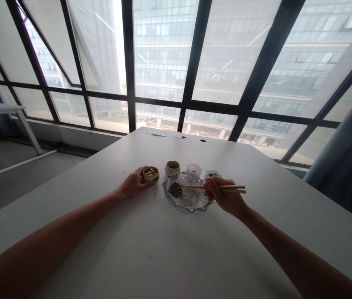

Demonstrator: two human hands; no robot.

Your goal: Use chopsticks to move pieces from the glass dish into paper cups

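Observation:
My left hand (137,182) is wrapped round a small ceramic cup (150,180) holding pale nuts that look like peanuts or pistachios. In my right hand (224,196) is a pair of wooden chopsticks (232,187), pointing left over a scalloped clear glass plate (191,207). Their tips reach a small heap of dark striped seeds (175,190), like sunflower seeds, at the plate's left side. Whether a seed is pinched between the tips is too small to tell.
Behind the plate stand a second ceramic cup (172,167), a clear plastic cup (194,170) and another plastic cup (213,173) with dark bits. The white table (151,257) runs to the windows, with paper (163,133) at its far edge. A blue curtain (344,153) hangs at right.

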